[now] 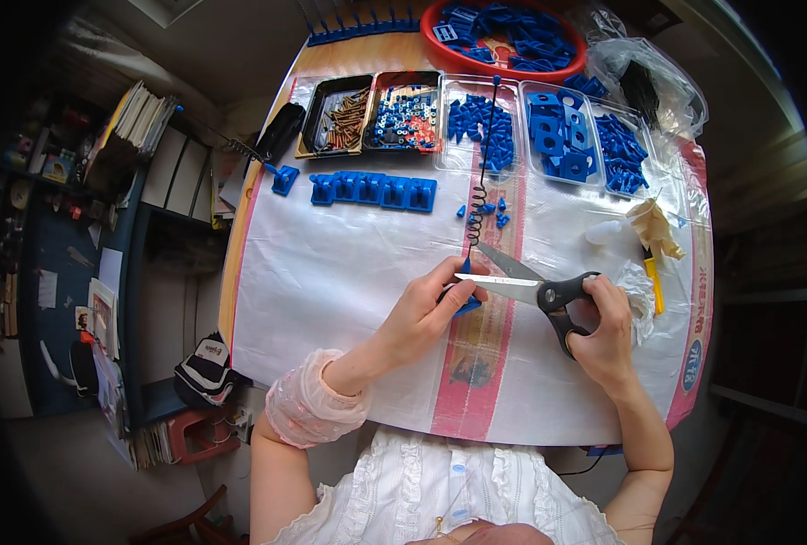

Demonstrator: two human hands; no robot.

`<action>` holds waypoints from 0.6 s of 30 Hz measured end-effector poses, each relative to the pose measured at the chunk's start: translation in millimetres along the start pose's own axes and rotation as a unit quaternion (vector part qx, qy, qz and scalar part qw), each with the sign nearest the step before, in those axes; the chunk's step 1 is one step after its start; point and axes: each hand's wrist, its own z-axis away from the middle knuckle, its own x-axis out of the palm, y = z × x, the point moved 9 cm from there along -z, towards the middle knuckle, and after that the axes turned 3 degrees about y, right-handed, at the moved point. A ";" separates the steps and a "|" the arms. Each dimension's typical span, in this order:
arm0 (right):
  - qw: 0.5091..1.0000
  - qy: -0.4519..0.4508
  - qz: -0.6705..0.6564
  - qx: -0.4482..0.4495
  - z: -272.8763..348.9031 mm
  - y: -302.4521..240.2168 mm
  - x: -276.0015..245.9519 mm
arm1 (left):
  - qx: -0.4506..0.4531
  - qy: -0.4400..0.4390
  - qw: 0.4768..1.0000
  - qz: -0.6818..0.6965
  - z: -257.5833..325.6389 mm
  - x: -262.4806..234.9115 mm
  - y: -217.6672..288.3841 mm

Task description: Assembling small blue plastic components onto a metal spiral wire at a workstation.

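My left hand [435, 300] is closed on a small blue plastic piece [470, 303], pinching it near the middle of the table. Out of it rises a thin black coiled spring wire [477, 218] with a blue tip at its far end. In my right hand [608, 327] are black-handled scissors [523, 285], fingers through the handle loops. Their blades are spread apart, one reaching to my left thumb and the other toward the wire's lower end. Just beyond the coil lie several small blue cone-shaped pieces [501, 220]. My left fingers partly hide the blue piece.
Along the back stand a black tray of screws [309, 125], other small-part trays and a red basin [503, 72]. A row of blue blocks [376, 192] and a blue piece with a wire [285, 179] lie left. At right are a yellow-handled tool [654, 286] and crumpled tissue [640, 304].
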 end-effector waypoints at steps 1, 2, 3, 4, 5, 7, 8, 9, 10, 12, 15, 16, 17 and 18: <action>1.000 -0.001 0.000 0.000 0.0 0.1 0.1 | 0.000 -0.002 1.000 -0.005 0.1 0.2 0.1; 1.000 -0.001 -0.001 0.000 -0.1 0.0 0.2 | -0.001 -0.004 1.000 -0.010 0.2 0.5 0.3; 1.000 -0.002 -0.001 0.001 0.0 0.1 0.3 | 0.004 -0.005 1.000 -0.014 0.1 0.7 1.3; 1.000 -0.002 0.000 0.002 0.1 0.1 0.3 | 0.010 -0.006 1.000 -0.018 -0.1 1.1 2.2; 1.000 -0.002 0.000 0.003 0.1 0.0 0.3 | 0.015 -0.007 1.000 -0.023 -0.2 1.6 3.2; 1.000 -0.002 0.007 -0.007 -0.5 -2.9 -0.4 | 0.009 0.003 1.000 -0.004 0.4 1.8 4.3; 1.000 -0.002 0.010 -0.011 -0.8 -4.3 -0.8 | 0.006 0.007 1.000 0.005 0.7 1.6 4.3; 1.000 -0.003 0.010 -0.010 -0.9 -4.5 -0.9 | 0.008 0.008 1.000 0.003 0.7 1.4 3.9; 1.000 -0.004 0.010 -0.008 -1.1 -4.6 -0.9 | 0.009 0.009 1.000 0.001 0.7 1.1 3.2; 1.000 -0.006 0.009 -0.007 -0.9 -4.1 -0.7 | 0.010 0.009 1.000 -0.005 0.5 0.7 3.1; 1.000 -0.007 0.009 -0.008 -0.6 -2.7 -0.5 | 0.009 0.007 1.000 -0.012 0.3 0.4 3.1; 1.000 -0.008 0.008 -0.010 -0.5 -2.5 -0.7 | 0.009 0.005 1.000 -0.010 0.5 0.3 2.4; 1.000 -0.009 0.008 -0.012 -0.4 -2.6 -0.6 | 0.008 0.003 1.000 -0.009 0.6 0.5 2.0; 1.000 -0.008 0.008 -0.011 -0.5 -2.5 -0.6 | 0.011 0.002 1.000 -0.007 0.4 0.6 2.7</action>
